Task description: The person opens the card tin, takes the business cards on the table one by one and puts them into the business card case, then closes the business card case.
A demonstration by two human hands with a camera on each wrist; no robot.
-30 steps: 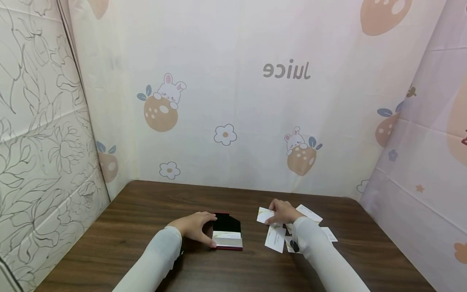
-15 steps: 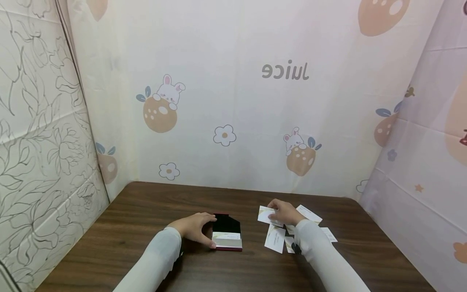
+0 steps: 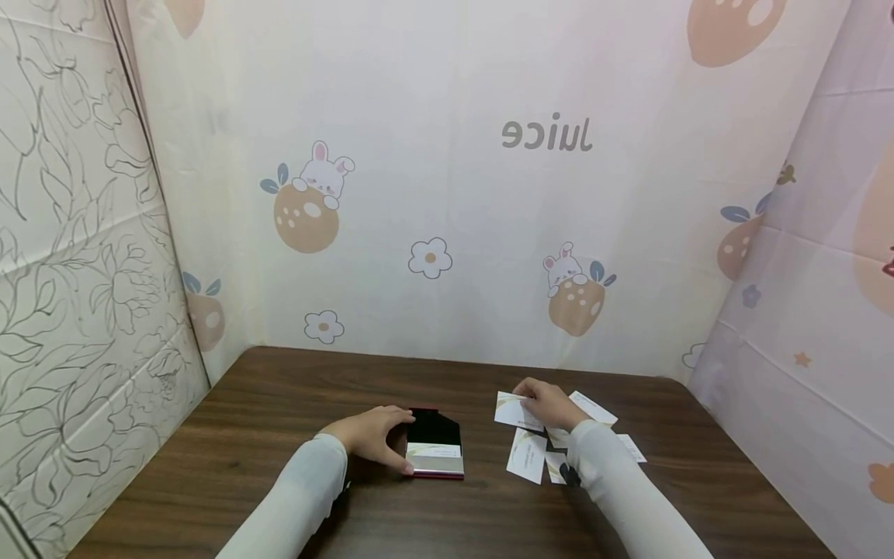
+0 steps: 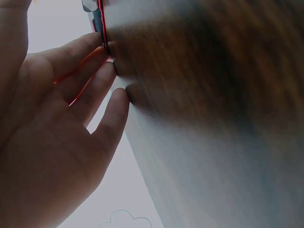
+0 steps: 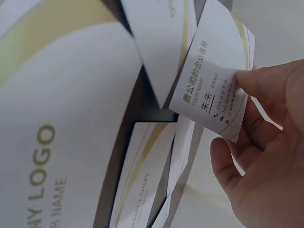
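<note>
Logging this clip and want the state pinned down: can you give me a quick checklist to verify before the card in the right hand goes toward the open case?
1. Card gripped: ok. The right hand pinches one business card between thumb and fingers.
2. Single card only: cannot tell; its edge may hide a second.
3. Case open: ok. The card case lies with its lid up, a card already inside.
4. Case steadied: ok. The left hand holds its left side.
5. Path clear: ok. Bare table lies between case and the loose cards.
</note>
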